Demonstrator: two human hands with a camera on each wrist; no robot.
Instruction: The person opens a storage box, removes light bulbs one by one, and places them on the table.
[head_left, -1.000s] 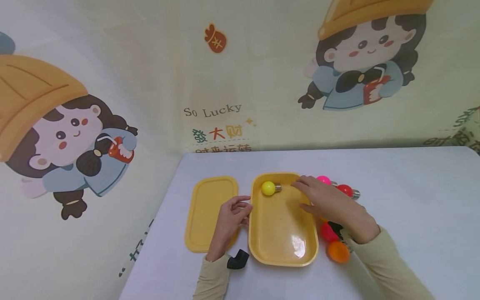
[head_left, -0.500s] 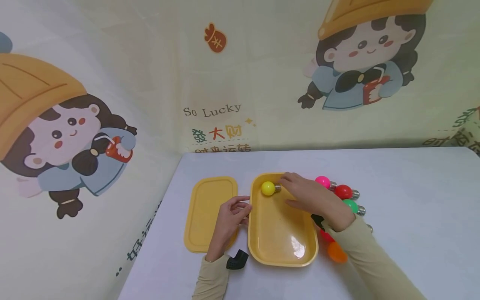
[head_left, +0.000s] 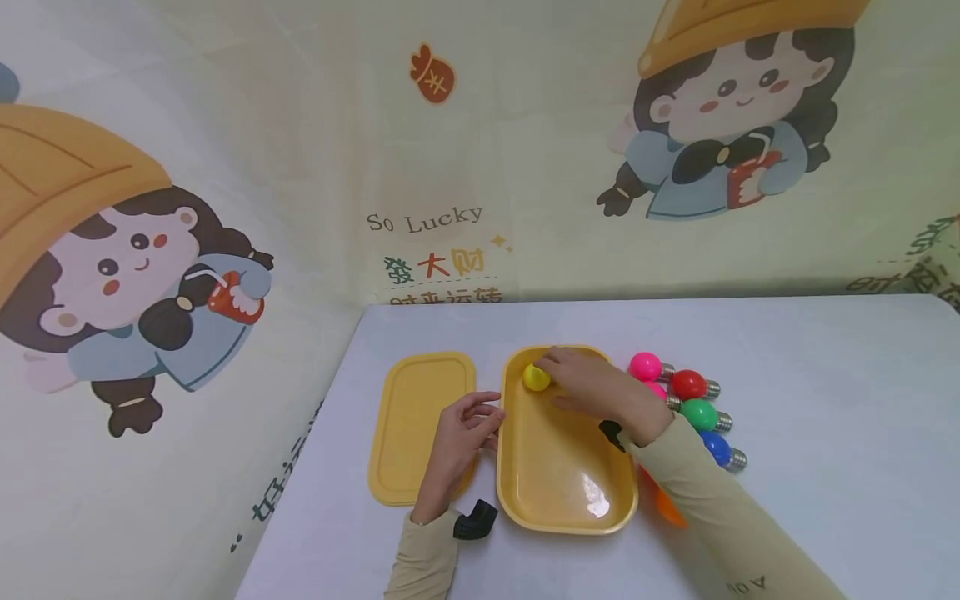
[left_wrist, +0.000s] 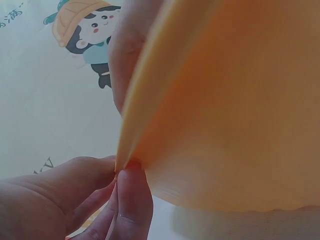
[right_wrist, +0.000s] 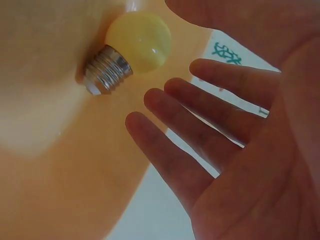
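Note:
A yellow light bulb (head_left: 536,378) with a silver screw base lies in the far left corner of the yellow tray (head_left: 555,496). Over that tray reaches my right hand (head_left: 600,390), its fingertips close to the bulb and covering the base in the head view. The right wrist view shows its fingers (right_wrist: 175,130) straight and spread, with nothing between them and the bulb (right_wrist: 140,42) just beyond the tips. At the tray's left side my left hand (head_left: 461,433) pinches the rim (left_wrist: 150,85) between thumb and fingers.
Right of the tray lie several bulbs, including a pink bulb (head_left: 645,367), red bulb (head_left: 687,384), green bulb (head_left: 699,414) and blue bulb (head_left: 715,447). An orange bulb (head_left: 670,508) is partly behind the right sleeve. A flat yellow lid (head_left: 412,417) lies left of the tray.
My right hand has moved left from the tray's right edge to the yellow bulb, uncovering the green and blue bulbs. The left hand has stayed at the rim.

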